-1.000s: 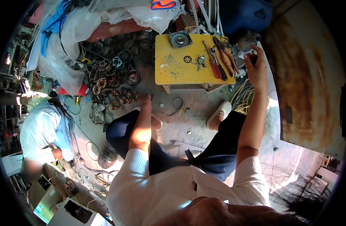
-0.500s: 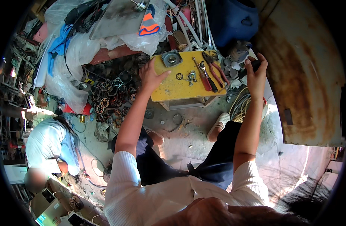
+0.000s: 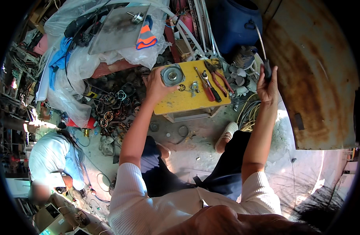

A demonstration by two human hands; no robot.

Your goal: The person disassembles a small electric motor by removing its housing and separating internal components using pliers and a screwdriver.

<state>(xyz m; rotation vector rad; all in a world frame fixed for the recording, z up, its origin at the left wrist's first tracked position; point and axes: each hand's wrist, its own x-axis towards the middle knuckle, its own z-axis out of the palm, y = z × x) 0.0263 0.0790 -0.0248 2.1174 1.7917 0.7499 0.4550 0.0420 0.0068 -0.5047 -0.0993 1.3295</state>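
My left hand (image 3: 155,85) grips a square grey metal motor end cover (image 3: 172,75), with a round bearing seat in its middle, at the left side of a yellow-topped stool (image 3: 174,103). In my right hand (image 3: 268,89), a screwdriver (image 3: 267,70) with a black handle points its long shaft up and away. On the stool lie a small slotted disc (image 3: 182,87) and a cluster of small metal hardware (image 3: 194,88). Beside these rest a red-handled tool (image 3: 209,93), a black-handled tool (image 3: 215,94) and red-handled pliers (image 3: 220,83).
Copper-wound motor parts (image 3: 109,113) heap up left of the stool. A blue barrel (image 3: 236,27) and rusty sheet metal (image 3: 317,86) stand at the right. Coiled cable (image 3: 248,117) lies near my right foot. Another person (image 3: 50,156) bends over at the left.
My left hand has taken hold of the end cover, which now appears closer and tilted. My right hand has turned, bringing the screwdriver's shaft into view.
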